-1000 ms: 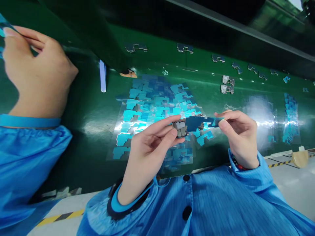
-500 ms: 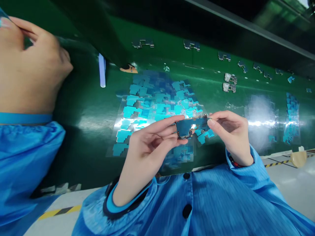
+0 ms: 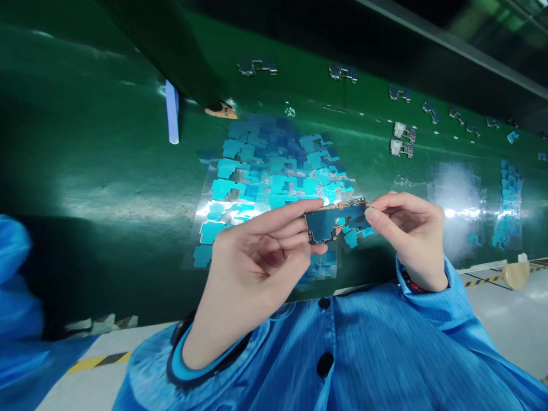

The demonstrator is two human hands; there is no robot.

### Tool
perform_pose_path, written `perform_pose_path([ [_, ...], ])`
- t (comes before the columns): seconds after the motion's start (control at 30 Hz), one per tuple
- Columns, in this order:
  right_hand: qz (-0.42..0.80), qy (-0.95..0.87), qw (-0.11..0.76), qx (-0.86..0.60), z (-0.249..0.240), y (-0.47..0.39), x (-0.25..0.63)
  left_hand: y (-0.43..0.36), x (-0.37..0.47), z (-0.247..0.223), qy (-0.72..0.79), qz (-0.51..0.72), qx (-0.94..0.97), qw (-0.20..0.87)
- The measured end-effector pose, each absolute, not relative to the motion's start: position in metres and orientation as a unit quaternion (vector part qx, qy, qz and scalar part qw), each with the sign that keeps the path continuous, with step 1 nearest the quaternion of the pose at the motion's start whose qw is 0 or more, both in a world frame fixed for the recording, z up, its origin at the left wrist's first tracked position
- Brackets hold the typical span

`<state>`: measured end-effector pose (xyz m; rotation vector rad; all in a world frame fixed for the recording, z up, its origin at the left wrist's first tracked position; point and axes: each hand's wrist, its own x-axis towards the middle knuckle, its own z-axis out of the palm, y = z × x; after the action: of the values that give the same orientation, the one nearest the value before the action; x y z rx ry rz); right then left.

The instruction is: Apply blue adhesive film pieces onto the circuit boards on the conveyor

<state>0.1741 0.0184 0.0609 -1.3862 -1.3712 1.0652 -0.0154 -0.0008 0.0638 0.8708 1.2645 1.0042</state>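
Note:
A small circuit board (image 3: 331, 238) with a notched outline is held tilted over the table. My left hand (image 3: 261, 251) is closed on its left end, fingers along the upper and lower edges. Dark blue die-cut film (image 3: 322, 224) covers most of the board's face. At the board's right end, my right hand (image 3: 409, 234) pinches the film's edge between thumb and forefinger; whether it also touches the board I cannot tell. Beneath the hands, clear sheets with rows of bright blue film pieces (image 3: 231, 188) lie on the green table (image 3: 128, 188).
Several circuit boards (image 3: 342, 71) lie in a line along the back. Two boards with pale covers (image 3: 402, 148) sit nearer. A lilac strip (image 3: 172, 114) lies by a dark post (image 3: 184, 63). More film sheets (image 3: 507, 200) are at right. A co-worker's blue sleeve (image 3: 17, 308) shows at left.
The co-worker's hand has left the view at left. My right hand has shifted slightly right, and more of the board's bare edge shows beside the film. My left hand still holds the board.

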Motion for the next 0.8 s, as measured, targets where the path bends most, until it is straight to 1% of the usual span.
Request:
perform_pose_path([
  [0.23, 0.409, -0.562, 0.434, -0.573, 0.0633, 0.0170, 0.1729, -0.0022, -0.0154, 0.0661, 0.557, 0.438, 0.373, 0.599],
  [0.5, 0.418, -0.560, 0.447, -0.558, 0.0638, 0.0176, 0.1711, -0.0022, -0.0155, 0.0677, 0.555, 0.438, 0.379, 0.597],
  [0.8, 0.424, -0.552, 0.438, -0.570, 0.0648, 0.0177, 0.1709, -0.0031, -0.0165, 0.0690, 0.568, 0.430, 0.380, 0.590],
])
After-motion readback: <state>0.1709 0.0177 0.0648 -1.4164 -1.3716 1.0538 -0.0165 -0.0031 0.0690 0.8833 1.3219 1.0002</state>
